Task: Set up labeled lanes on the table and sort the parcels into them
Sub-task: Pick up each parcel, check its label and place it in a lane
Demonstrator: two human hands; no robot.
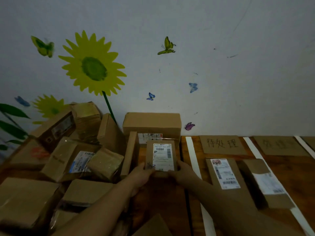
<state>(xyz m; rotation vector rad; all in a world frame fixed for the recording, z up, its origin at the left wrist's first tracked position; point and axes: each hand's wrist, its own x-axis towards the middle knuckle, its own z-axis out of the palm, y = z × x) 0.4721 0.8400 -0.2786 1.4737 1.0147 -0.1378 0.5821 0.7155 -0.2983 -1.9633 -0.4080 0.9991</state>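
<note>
Sorting stood partly done: white tape strips (193, 155) divided the table (170, 201) into lanes, and cardboard label cards (222, 144) lay at their heads. One flat parcel (223, 174) lay below the first card, and another parcel (265, 183) lay over a strip. A heap of unsorted parcels (68, 159) remained at left. Both hands, left hand (141, 174) and right hand (182, 172), gripped a small labelled parcel (161, 155) by its near end, just left of the first strip. The second card's writing was too faint to read; the rightmost lane was cut off.
</note>
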